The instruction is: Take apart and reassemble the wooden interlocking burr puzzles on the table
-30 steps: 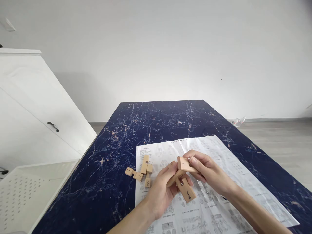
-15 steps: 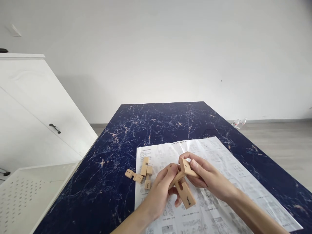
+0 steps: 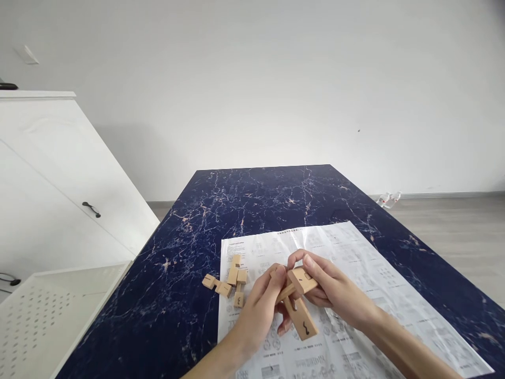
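Both hands hold a partly joined wooden puzzle [image 3: 296, 304] of notched light-wood bars above a printed instruction sheet [image 3: 355, 252]. My left hand [image 3: 258, 310] grips the crossed bars from the left and below. My right hand [image 3: 333, 289] pinches one bar [image 3: 303, 281] at the top of the cluster between thumb and fingers. A longer bar with a black squiggle mark [image 3: 303, 320] sticks out downward toward me. Several loose wooden pieces [image 3: 231, 281] lie just left of my left hand, at the sheet's left edge.
The sheet lies on a dark blue marbled table [image 3: 256, 200] that runs back toward a white wall. A white cabinet [image 3: 59, 179] stands at the left, with a white perforated tray [image 3: 47, 310] below it. Small bottles [image 3: 389, 199] lie on the grey floor at the right.
My right hand has lowered and turned its bar down onto the crossed bars in my left hand. The view has tilted slightly.
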The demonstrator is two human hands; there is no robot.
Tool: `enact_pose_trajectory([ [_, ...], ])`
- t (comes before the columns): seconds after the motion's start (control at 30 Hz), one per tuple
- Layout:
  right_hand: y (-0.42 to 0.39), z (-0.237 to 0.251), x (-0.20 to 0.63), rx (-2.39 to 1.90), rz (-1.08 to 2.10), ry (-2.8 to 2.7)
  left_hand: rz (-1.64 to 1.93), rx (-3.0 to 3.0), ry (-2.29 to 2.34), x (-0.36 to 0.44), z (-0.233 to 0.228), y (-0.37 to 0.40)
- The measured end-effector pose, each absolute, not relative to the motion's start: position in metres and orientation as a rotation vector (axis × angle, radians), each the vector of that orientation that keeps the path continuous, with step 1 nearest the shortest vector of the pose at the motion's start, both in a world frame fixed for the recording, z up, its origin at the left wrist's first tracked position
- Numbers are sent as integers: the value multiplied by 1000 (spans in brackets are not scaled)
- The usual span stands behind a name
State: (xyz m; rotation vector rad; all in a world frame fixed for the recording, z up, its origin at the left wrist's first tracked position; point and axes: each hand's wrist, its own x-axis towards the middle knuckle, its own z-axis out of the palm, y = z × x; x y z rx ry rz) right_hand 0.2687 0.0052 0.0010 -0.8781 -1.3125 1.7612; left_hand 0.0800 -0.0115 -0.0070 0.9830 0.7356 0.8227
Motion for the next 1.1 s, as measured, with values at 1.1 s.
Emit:
enact_pose_trajectory([
  [1.1,-11,-20,242,-1162,1537,-1275,851,908,753,86,-2,-23],
])
